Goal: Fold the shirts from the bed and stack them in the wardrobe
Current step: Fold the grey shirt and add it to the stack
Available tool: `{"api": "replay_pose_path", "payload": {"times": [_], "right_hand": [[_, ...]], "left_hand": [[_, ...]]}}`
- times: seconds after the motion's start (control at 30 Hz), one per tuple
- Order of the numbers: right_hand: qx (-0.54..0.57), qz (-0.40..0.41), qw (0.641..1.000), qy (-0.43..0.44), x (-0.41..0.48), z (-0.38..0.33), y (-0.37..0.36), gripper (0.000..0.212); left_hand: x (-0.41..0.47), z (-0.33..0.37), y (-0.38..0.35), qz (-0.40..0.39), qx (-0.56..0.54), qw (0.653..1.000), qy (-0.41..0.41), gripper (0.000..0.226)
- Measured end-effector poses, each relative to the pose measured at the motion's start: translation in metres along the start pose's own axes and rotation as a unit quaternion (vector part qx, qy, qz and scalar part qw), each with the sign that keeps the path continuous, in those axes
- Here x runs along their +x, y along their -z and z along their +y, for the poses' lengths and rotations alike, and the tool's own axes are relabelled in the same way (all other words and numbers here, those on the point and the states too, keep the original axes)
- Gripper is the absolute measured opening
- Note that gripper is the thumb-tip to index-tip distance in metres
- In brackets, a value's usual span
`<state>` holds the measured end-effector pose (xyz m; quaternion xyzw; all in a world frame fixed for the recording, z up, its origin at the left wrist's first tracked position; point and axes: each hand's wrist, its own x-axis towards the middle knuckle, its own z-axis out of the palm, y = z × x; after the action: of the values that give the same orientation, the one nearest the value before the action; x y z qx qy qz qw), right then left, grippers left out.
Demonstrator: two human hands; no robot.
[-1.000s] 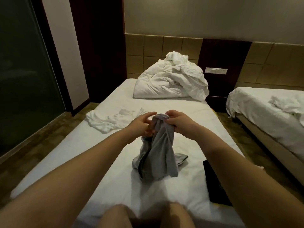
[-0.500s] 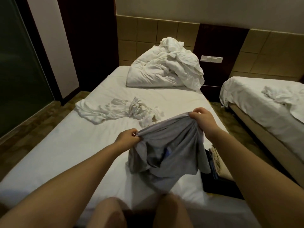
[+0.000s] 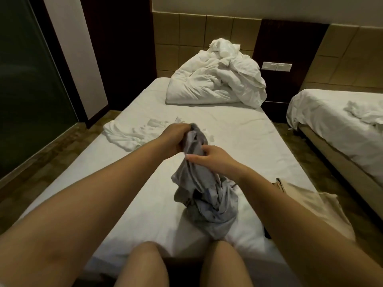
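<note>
A grey shirt (image 3: 209, 195) hangs bunched in a twisted column over the white bed (image 3: 248, 146), its lower end piled on the sheet near my knees. My left hand (image 3: 176, 139) grips its top end, raised above the mattress. My right hand (image 3: 209, 158) pinches the fabric a little lower, just right of the left hand. A crumpled white shirt (image 3: 128, 135) lies flat on the sheet behind my left forearm. A beige garment (image 3: 306, 201) lies at the bed's right edge, partly hidden by my right forearm.
A rumpled white duvet (image 3: 217, 83) is heaped at the head of the bed. A second bed (image 3: 335, 125) with white linen stands to the right across a narrow floor gap. A dark glass panel (image 3: 27, 90) and a dark wooden door (image 3: 118, 48) line the left side.
The grey shirt, spread wide between both hands half a second ago, is now gathered into a bunch. My right hand has moved in close below my left. The beige garment now shows at the right.
</note>
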<state>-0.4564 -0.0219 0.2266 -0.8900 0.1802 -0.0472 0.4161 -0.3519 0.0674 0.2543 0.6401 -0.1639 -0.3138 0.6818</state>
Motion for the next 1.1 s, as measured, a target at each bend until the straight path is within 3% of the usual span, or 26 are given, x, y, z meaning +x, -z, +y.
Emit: {"api": "replay_pose_path", "payload": {"times": [0.07,0.17,0.23,0.3,0.37,0.43,0.5,0.57,0.6,0.63,0.67,0.7,0.83,0.93,1.03,1.1], "right_hand": [[0.011,0.07,0.997,-0.007,0.007,-0.008,-0.001,0.028],[0.154,0.139,0.977,-0.05,0.017,-0.017,0.007,0.027],[0.336,0.157,0.925,-0.077,0.025,-0.022,0.018,0.017],[0.529,0.157,0.829,-0.091,0.035,-0.03,0.033,0.013],[0.627,0.14,0.761,-0.092,0.042,-0.034,0.046,0.015],[0.659,0.1,0.741,-0.082,0.044,-0.038,0.052,0.009],[0.671,0.093,0.731,-0.085,0.038,-0.04,0.056,0.016],[0.632,0.116,0.76,-0.099,0.028,-0.037,0.061,0.03],[0.552,0.127,0.819,-0.093,0.023,-0.035,0.061,0.032],[0.417,0.139,0.895,-0.073,0.016,-0.033,0.059,0.034],[0.265,0.162,0.95,-0.035,0.013,-0.027,0.055,0.04],[0.156,0.186,0.97,0.015,0.01,-0.021,0.052,0.046],[-0.019,0.144,0.977,0.157,0.006,-0.02,0.043,0.076],[-0.146,0.136,0.956,0.214,0.008,-0.026,0.04,0.089],[-0.209,0.165,0.932,0.247,0.005,-0.037,0.04,0.078],[-0.153,0.215,0.924,0.275,0.005,-0.048,0.043,0.056]], "left_hand": [[0.0,0.009,-0.004,-0.041,-0.061,0.997,0.007,0.013],[0.005,0.011,0.002,-0.051,-0.044,0.998,-0.006,0.027],[0.002,0.002,0.012,-0.043,0.04,0.998,-0.032,0.035],[-0.009,-0.012,0.021,-0.065,0.151,0.984,-0.071,0.03],[-0.019,-0.026,0.027,-0.119,0.207,0.967,-0.091,0.03],[-0.021,-0.037,0.027,-0.134,0.174,0.97,-0.106,0.03],[-0.018,-0.041,0.021,-0.063,0.136,0.982,-0.118,0.015],[-0.013,-0.038,0.013,0.01,0.126,0.986,-0.106,0.011],[-0.011,-0.036,0.01,0.024,0.141,0.984,-0.101,0.012],[-0.009,-0.034,0.008,0.023,0.166,0.98,-0.104,0.013],[-0.009,-0.03,0.007,0.017,0.194,0.974,-0.113,0.014],[-0.009,-0.026,0.007,0.013,0.216,0.968,-0.129,0.014],[-0.014,-0.002,0.009,-0.012,0.28,0.942,-0.184,0.013],[-0.018,0.019,0.01,-0.037,0.342,0.918,-0.195,0.02],[-0.023,0.052,0.014,-0.054,0.472,0.852,-0.222,0.022],[-0.029,0.081,0.015,-0.075,0.527,0.818,-0.22,0.016]]}}
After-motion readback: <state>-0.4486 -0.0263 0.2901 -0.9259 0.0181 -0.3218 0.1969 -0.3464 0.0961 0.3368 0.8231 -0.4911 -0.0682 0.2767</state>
